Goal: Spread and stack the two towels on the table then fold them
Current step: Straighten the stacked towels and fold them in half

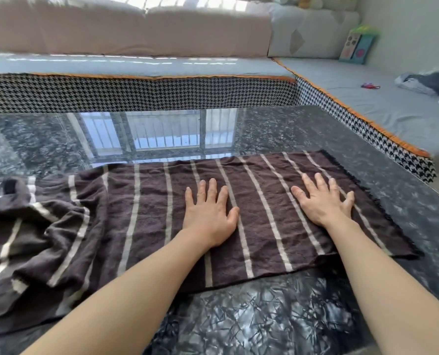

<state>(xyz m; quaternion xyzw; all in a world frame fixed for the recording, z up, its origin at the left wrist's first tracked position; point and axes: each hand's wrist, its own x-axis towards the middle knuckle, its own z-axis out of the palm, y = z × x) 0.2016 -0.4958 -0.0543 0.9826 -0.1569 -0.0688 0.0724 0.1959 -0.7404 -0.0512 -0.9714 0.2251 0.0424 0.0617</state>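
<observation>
— How much of the job has been done?

— One brown striped towel [251, 213] has been spread flat near the right edge of the tabletop [405, 201]. It is being pressed down by the left hand [209, 216] and the right hand [323, 203]. Both hands are laid flat with straight fingers, and nothing is gripped.

— Where is the other towel?

— The second towel [33, 239] is bunched up by the left edge, touching the flat one. Whether it lies over that towel's end cannot be told.

— What is left?

— The bunched towel must be spread and stacked. Then both must be folded. Less than half seems done.
</observation>
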